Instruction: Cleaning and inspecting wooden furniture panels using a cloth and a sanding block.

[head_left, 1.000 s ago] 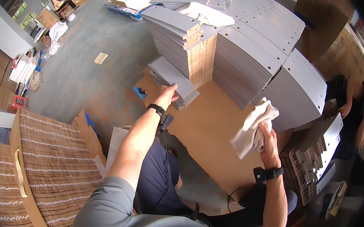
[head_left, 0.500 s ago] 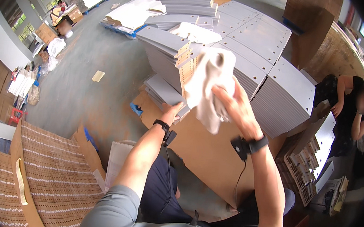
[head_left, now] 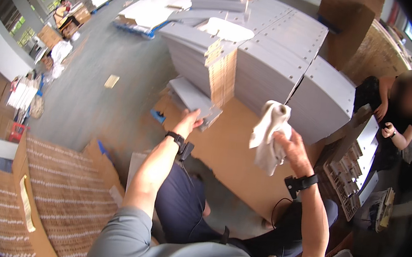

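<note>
My left hand (head_left: pixel 189 123) reaches forward and rests its fingers on the near end of a low pile of grey panels (head_left: pixel 195 99) lying on a brown board (head_left: pixel 228 151). My right hand (head_left: pixel 288 148) is raised at mid height and grips a crumpled white cloth (head_left: pixel 268 135) that hangs down from the fist. Both wrists carry black bands. Tall stacks of grey panels (head_left: pixel 273 65) rise just behind the cloth.
A seated person in black (head_left: pixel 398 113) works at the right beside a rack of small parts (head_left: pixel 349 171). Corrugated cardboard stacks (head_left: pixel 53 193) stand at my lower left. More pale sheets on a pallet (head_left: pixel 148 12) lie on the grey floor far back.
My right hand lifted the cloth high toward the stacks half a second ago, then brought it down and to the right. The left hand stayed on the low pile.
</note>
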A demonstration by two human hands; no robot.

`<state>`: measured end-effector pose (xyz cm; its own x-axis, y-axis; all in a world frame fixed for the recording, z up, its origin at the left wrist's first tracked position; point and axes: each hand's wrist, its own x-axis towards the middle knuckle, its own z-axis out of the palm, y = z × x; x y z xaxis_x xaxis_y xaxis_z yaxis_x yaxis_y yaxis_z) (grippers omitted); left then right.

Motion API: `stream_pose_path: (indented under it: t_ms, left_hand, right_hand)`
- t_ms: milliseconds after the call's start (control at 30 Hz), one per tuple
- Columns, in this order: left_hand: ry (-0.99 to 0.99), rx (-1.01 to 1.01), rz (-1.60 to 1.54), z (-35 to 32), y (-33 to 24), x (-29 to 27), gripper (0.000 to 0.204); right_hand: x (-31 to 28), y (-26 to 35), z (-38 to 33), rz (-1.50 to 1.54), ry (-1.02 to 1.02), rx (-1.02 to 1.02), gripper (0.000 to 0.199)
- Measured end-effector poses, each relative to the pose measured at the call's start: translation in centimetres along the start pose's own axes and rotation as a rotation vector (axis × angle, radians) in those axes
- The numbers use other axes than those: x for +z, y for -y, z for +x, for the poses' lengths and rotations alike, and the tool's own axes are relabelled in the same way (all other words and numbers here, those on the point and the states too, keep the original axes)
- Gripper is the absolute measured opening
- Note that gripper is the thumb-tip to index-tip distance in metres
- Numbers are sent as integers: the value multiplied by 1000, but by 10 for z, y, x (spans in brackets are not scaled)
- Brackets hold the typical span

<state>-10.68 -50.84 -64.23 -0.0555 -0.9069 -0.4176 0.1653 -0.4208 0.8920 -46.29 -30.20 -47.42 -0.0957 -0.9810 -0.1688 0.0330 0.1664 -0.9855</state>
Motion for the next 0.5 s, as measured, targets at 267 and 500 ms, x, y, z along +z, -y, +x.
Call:
stream_pose_path:
  t_ms: [267,500]
  left_hand:
    - [208,-15,114,-195,23,54,37]
    - [302,26,301,-253,62,101,57]
  right_hand:
    - [14,-31,-13,74,94,26,52]
    - [42,-60,-33,-124,126,69,54]
